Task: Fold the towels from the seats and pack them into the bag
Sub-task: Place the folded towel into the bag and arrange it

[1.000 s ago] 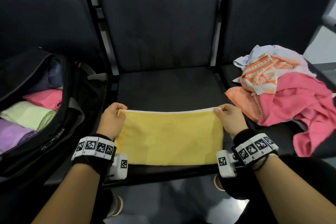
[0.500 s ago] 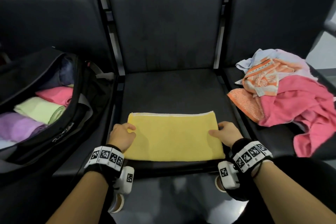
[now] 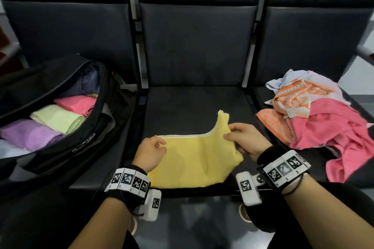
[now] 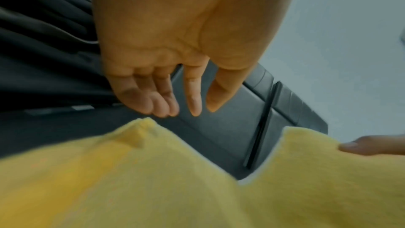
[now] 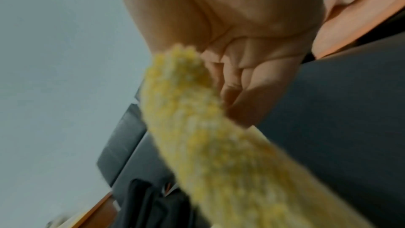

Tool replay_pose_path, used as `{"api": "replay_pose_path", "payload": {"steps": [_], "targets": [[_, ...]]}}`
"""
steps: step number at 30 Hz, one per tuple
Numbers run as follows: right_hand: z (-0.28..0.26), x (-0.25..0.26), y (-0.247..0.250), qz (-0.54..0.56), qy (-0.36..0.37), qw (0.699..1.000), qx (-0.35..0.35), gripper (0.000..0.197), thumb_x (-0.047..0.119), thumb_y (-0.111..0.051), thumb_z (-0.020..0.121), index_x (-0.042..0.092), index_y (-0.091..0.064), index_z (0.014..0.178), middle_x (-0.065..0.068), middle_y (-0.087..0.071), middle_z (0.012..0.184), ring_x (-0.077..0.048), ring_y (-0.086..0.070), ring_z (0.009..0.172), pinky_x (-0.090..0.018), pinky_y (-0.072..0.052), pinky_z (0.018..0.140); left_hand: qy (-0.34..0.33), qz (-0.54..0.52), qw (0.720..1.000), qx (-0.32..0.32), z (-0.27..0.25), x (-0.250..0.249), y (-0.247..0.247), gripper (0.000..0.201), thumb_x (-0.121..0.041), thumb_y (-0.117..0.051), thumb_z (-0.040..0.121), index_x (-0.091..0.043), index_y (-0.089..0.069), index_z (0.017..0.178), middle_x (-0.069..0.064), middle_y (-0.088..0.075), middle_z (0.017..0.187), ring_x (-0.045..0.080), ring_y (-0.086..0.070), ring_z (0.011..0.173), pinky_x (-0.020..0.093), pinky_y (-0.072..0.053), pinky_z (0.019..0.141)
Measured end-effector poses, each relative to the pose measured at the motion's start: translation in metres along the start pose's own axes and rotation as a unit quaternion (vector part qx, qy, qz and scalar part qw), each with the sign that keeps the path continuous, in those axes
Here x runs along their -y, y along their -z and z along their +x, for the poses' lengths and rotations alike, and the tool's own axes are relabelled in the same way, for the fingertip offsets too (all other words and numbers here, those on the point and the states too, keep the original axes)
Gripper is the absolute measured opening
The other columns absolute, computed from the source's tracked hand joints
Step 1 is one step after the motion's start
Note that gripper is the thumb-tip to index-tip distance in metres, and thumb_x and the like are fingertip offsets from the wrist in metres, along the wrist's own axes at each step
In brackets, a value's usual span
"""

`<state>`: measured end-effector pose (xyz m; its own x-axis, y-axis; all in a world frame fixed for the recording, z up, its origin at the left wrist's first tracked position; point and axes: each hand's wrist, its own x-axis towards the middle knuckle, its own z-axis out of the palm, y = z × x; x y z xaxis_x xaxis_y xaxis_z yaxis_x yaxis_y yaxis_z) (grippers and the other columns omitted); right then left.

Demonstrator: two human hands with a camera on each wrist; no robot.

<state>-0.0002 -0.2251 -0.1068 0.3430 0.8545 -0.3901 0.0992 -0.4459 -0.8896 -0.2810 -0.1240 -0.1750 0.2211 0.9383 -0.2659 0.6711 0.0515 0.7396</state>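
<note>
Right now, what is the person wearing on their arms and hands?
Both hands, left hand and right hand, are bare, as are the forearms. Each wrist carries a black band ringed by a white strip of square black-and-white markers, plus a white box bearing one more marker. Thin black cords loop at both wrists.

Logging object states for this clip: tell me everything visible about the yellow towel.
The yellow towel is terry-like cloth with a pale edge trim, already folded into a strip lying across the front of the middle seat. The right hand pinches its right end and lifts it leftward, one corner standing up. The left hand hovers open at its left end; contact is unclear.
</note>
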Motion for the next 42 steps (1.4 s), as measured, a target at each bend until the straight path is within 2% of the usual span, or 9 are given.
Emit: {"api": "replay_pose_path", "payload": {"steps": [4, 8, 12, 16, 20, 25, 32, 36, 42], "targets": [[-0.002, 0.026, -0.063, 0.027, 0.029, 0.998, 0.047, 0.023, 0.004, -0.068, 0.088, 0.004, -0.065, 0.110, -0.007, -0.059, 0.073, -0.006, -0.055, 0.046, -0.019, -0.039, 0.038, 0.059, -0.240, 0.965, 0.089, -0.007, -0.019, -0.003, 0.015, -0.027, -0.059, 0.097, -0.017, -0.070, 0.098, 0.005, -0.070, 0.094, 0.019, -0.066, 0.081, 0.032, -0.050, 0.066], [-0.002, 0.020, -0.104, 0.055, 0.019, 0.986, 0.157, 0.035, 0.016, -0.068, 0.091, 0.015, -0.056, 0.124, -0.015, -0.069, 0.092, -0.024, -0.073, 0.079, -0.035, -0.058, 0.058, 0.162, -0.329, 0.924, 0.113, -0.009, -0.012, -0.001, 0.041, -0.044, -0.048, 0.101, -0.012, -0.070, 0.114, 0.009, -0.070, 0.103, 0.025, -0.065, 0.093, 0.033, -0.047, 0.074], [0.004, -0.008, -0.098, 0.005, 0.020, 0.992, 0.122, 0.030, 0.016, -0.068, 0.089, 0.016, -0.059, 0.118, -0.016, -0.068, 0.097, -0.023, -0.070, 0.082, -0.041, -0.060, 0.065, 0.147, -0.251, 0.951, 0.103, -0.013, -0.002, 0.000, 0.027, -0.022, -0.063, 0.095, -0.016, -0.056, 0.121, 0.001, -0.069, 0.103, 0.014, -0.065, 0.091, 0.027, -0.049, 0.065], [0.002, -0.032, -0.083, -0.069, 0.040, 0.992, 0.101, 0.019, 0.012, -0.065, 0.089, 0.021, -0.066, 0.105, -0.009, -0.067, 0.093, -0.018, -0.068, 0.078, -0.039, -0.058, 0.066, 0.084, -0.213, 0.969, 0.095, -0.017, -0.006, -0.004, 0.058, 0.012, -0.065, 0.084, -0.013, -0.048, 0.133, 0.011, -0.066, 0.113, 0.023, -0.064, 0.104, 0.034, -0.053, 0.087], [-0.006, -0.040, -0.077, -0.109, 0.116, 0.982, 0.103, 0.025, 0.011, -0.066, 0.088, 0.029, -0.068, 0.105, -0.001, -0.071, 0.103, -0.015, -0.066, 0.086, -0.037, -0.058, 0.078, 0.030, -0.207, 0.975, 0.079, -0.017, -0.012, 0.003, 0.062, 0.020, -0.057, 0.081, -0.015, -0.047, 0.131, 0.011, -0.064, 0.112, 0.023, -0.063, 0.101, 0.031, -0.051, 0.072], [-0.015, -0.048, -0.087, -0.205, 0.185, 0.952, 0.132, 0.028, 0.013, -0.068, 0.089, 0.032, -0.069, 0.110, 0.011, -0.071, 0.107, -0.003, -0.065, 0.098, -0.019, -0.048, 0.093, 0.063, -0.163, 0.983, 0.056, -0.013, 0.011, 0.013, 0.066, 0.019, -0.057, 0.078, -0.014, -0.047, 0.134, 0.011, -0.065, 0.113, 0.024, -0.064, 0.103, 0.042, -0.056, 0.085], [-0.018, -0.059, -0.100, -0.415, 0.217, 0.860, 0.201, 0.039, 0.023, -0.068, 0.088, 0.025, -0.065, 0.127, 0.004, -0.057, 0.128, -0.014, -0.051, 0.119, -0.024, -0.036, 0.106, 0.068, -0.022, 0.997, 0.018, -0.011, 0.033, 0.006, 0.067, 0.002, -0.070, 0.074, -0.025, -0.047, 0.131, 0.003, -0.066, 0.096, 0.021, -0.065, 0.093, 0.040, -0.056, 0.083], [-0.018, -0.064, -0.109, -0.484, 0.240, 0.820, 0.187, 0.043, 0.031, -0.071, 0.082, 0.032, -0.063, 0.124, 0.005, -0.051, 0.122, -0.017, -0.044, 0.114, -0.032, -0.039, 0.099, -0.030, 0.122, 0.991, -0.035, -0.022, 0.025, 0.004, 0.051, 0.000, -0.062, 0.074, -0.027, -0.061, 0.117, -0.001, -0.055, 0.109, 0.021, -0.055, 0.104, 0.035, -0.050, 0.091], [-0.016, -0.084, -0.122, -0.585, 0.295, 0.743, 0.135, 0.051, 0.008, -0.060, 0.074, 0.029, -0.050, 0.120, 0.000, -0.047, 0.113, -0.025, -0.044, 0.104, -0.030, -0.026, 0.076, -0.118, 0.270, 0.946, 0.133, -0.045, 0.006, -0.015, 0.040, -0.033, -0.062, 0.078, -0.034, -0.066, 0.119, -0.013, -0.051, 0.127, 0.017, -0.042, 0.121, 0.036, -0.038, 0.106]]}}
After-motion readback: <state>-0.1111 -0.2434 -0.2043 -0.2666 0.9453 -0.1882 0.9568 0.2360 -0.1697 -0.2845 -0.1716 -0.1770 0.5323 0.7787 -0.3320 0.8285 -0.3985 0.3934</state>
